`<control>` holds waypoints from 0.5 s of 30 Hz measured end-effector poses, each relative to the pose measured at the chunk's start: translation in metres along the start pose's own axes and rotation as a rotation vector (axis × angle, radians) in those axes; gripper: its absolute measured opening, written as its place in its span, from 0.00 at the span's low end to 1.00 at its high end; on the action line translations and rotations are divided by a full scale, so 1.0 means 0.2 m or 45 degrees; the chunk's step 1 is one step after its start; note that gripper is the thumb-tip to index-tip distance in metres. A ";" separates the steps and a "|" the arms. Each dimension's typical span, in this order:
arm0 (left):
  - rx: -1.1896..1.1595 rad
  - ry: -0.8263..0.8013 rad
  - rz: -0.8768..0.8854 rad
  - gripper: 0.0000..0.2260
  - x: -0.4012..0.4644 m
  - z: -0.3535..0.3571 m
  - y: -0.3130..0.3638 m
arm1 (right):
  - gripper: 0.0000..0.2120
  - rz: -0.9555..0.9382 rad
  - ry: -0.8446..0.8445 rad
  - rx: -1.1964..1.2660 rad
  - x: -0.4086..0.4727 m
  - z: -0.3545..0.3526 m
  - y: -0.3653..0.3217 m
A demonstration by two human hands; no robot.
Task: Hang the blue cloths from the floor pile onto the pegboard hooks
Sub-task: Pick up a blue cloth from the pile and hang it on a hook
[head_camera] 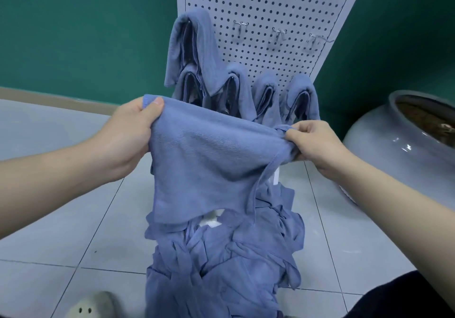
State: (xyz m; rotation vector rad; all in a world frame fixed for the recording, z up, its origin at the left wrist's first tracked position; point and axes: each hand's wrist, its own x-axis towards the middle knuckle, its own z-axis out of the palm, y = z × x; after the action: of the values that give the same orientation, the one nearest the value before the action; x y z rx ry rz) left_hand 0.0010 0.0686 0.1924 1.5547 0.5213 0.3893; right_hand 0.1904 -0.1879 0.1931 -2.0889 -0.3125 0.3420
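Blue cloth [204, 160] stretched between left hand [128, 133] and right hand [312, 143], each grip pinching a corner; spread to drape over a free hook [240, 26].

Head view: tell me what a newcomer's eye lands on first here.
First, the blue cloth stretched mid-frame between the left hand and right hand, each gripping an upper corner. Behind it the white pegboard carries five hung cloths and three bare hooks. Below, the floor pile sprawls on grey tiles.

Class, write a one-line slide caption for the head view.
Both hands stretch a blue cloth before the pegboard.
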 end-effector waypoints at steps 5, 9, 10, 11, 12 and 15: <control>0.040 0.030 0.009 0.17 0.00 -0.07 -0.03 | 0.08 0.114 -0.011 0.074 0.02 -0.02 0.03; 0.017 0.017 -0.017 0.17 0.00 -0.08 -0.04 | 0.04 0.171 -0.052 0.148 0.04 -0.01 0.05; 0.009 0.015 -0.022 0.16 0.00 -0.08 -0.04 | 0.04 0.199 -0.084 0.198 0.04 -0.01 0.06; 0.001 0.014 -0.022 0.16 0.00 -0.08 -0.04 | 0.05 0.226 -0.115 0.251 0.05 -0.01 0.06; -0.006 0.014 -0.019 0.16 0.01 -0.08 -0.04 | 0.07 0.249 -0.142 0.301 0.05 0.00 0.06; 0.022 0.014 -0.023 0.16 0.02 -0.10 -0.04 | 0.10 0.306 -0.234 0.523 0.05 0.00 0.06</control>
State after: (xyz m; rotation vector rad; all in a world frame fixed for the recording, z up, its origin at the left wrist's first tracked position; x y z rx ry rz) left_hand -0.0084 0.0877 0.1846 1.5640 0.5481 0.3811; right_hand 0.2017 -0.1907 0.1813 -1.6935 -0.0863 0.6851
